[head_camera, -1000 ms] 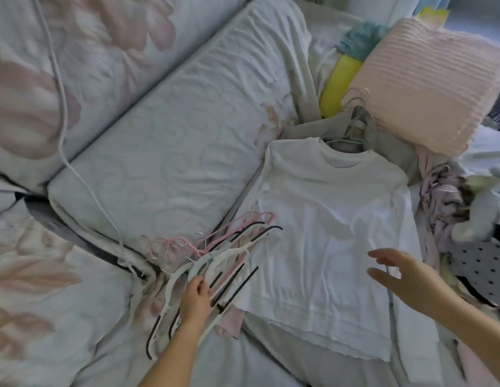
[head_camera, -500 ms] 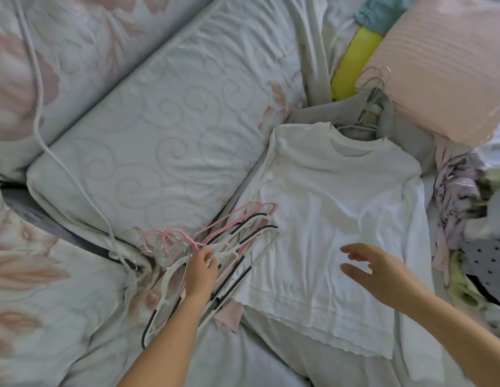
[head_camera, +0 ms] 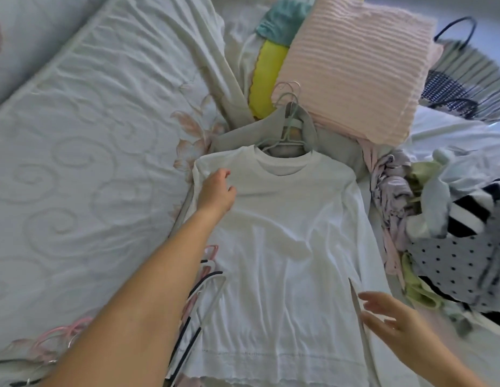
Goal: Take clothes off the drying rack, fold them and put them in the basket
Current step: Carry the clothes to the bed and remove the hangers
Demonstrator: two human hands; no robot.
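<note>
White long-sleeved top [head_camera: 285, 261] lies flat and front up on the bed, collar away from the person, hem nearest. Left hand [head_camera: 216, 191] is at the top's left shoulder, fingers bent down onto the cloth; cannot tell whether they pinch it. Right hand [head_camera: 394, 322] hovers with fingers spread and loose, just beside the top's lower right edge, holding nothing. Crowding: a grey garment [head_camera: 234, 132] on a pale hanger [head_camera: 292, 118] lies under the collar end. A pink ribbed cushion [head_camera: 355, 65] overlaps that garment's right side, with a yellow cloth [head_camera: 267, 76] to the cushion's left. A clothes heap [head_camera: 452, 261] runs down the right, close against the sleeve. A hanger pile [head_camera: 204, 283] of pink, white and dark hangers lies against the top's left edge, partly hidden by the left forearm. The basket [head_camera: 466, 79] sits upper right, beyond the cushion, well apart from the top. Room: a broad stretch of quilted bedspread [head_camera: 89, 163] spreads to the left; the right side is tight.
</note>
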